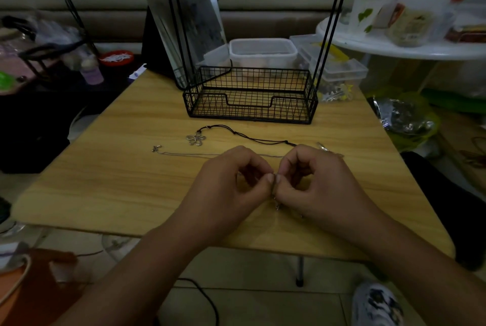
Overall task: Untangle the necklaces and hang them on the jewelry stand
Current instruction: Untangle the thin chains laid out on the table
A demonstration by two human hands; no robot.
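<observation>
- Hands meet over the near middle of the wooden table (105,157): the left hand (226,189) and the right hand (315,186) have their fingers curled, thumbs and forefingers pinched together on a thin silver chain (189,154).
- That chain runs out leftward across the table from behind the hands to a small clasp at its far left end; a short bit with a clasp hangs below the pinch, though the dim light makes its details hard to read.
- Just beyond the chain lies a black cord necklace (244,136) with a silver flower pendant (196,139) at its left end, flat on the table.
- Farther back, centred on the table, stands the black wire jewelry stand (249,97), its basket base in front and its uprights rising out of view.
- Behind the stand sit a mirror (184,20) and clear plastic boxes (263,52).
</observation>
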